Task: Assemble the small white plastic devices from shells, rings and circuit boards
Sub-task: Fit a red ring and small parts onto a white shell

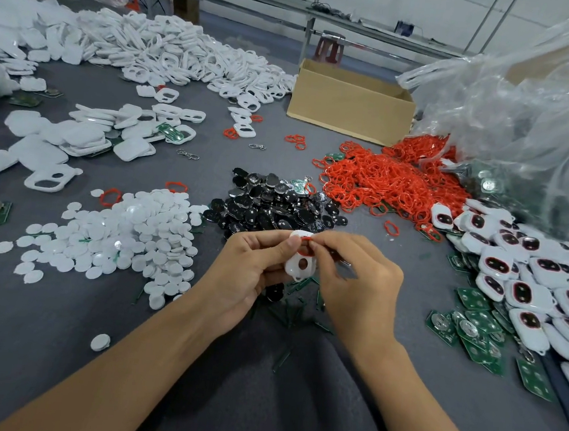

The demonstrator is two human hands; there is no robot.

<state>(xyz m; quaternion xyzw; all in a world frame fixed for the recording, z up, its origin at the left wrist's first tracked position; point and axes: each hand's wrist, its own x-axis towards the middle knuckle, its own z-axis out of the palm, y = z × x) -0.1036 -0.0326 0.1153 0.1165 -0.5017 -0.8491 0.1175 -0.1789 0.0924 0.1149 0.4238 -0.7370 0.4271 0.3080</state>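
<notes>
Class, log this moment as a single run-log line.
step: seating red ring in white shell | left hand: holds shell | right hand: pinches ring | surface: grey table

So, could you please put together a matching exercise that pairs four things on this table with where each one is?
Things:
1. white discs
2. red rings
3. cardboard box
4. white shell

Places:
A. gripped by the left hand while the right hand pinches a red ring against it
B. heaped left of the black pieces
C. at the far side, left of the clear bag
D. heaped right of the black pieces

Pairs: 1-B, 2-D, 3-C, 4-A
</notes>
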